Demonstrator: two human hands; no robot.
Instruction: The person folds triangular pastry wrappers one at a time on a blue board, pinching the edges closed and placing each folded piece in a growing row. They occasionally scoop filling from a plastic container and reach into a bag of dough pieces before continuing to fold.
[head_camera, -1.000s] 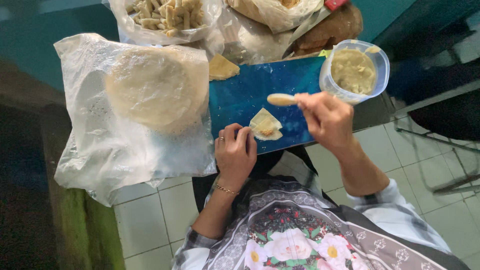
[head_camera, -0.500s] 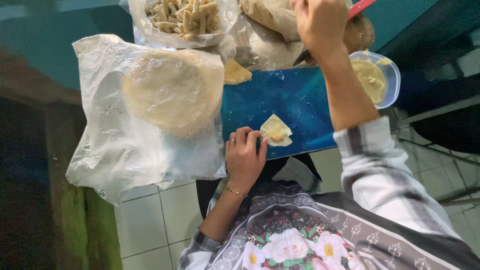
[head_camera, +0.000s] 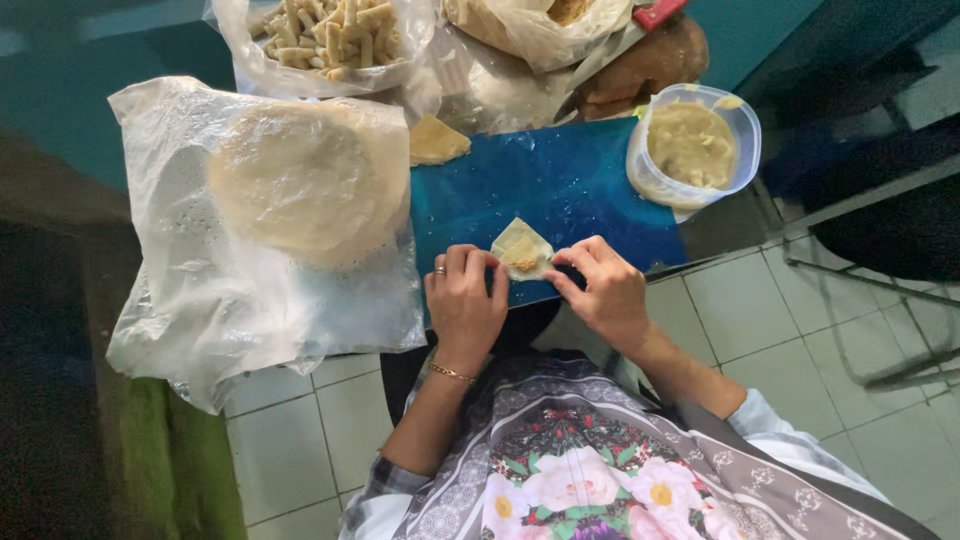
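A small pale pastry wrapper (head_camera: 521, 248) with a dab of brown filling lies on the near edge of a blue board (head_camera: 560, 185). My left hand (head_camera: 463, 305) pinches its left corner, a ring on one finger and a gold bracelet at the wrist. Fingertips of my right hand (head_camera: 600, 290) pinch the wrapper's right edge. Both hands rest at the board's front edge.
A stack of round wrappers (head_camera: 300, 180) sits in a clear plastic bag on the left. A plastic tub of yellowish filling (head_camera: 692, 145) stands at the board's right. A bag of finished rolls (head_camera: 325, 30) and a folded wrapper piece (head_camera: 436, 140) lie behind. Tiled floor lies below.
My right hand has come back from the far bags and now pinches the wrapper beside my left hand. The spoon it held a second ago is gone from it.
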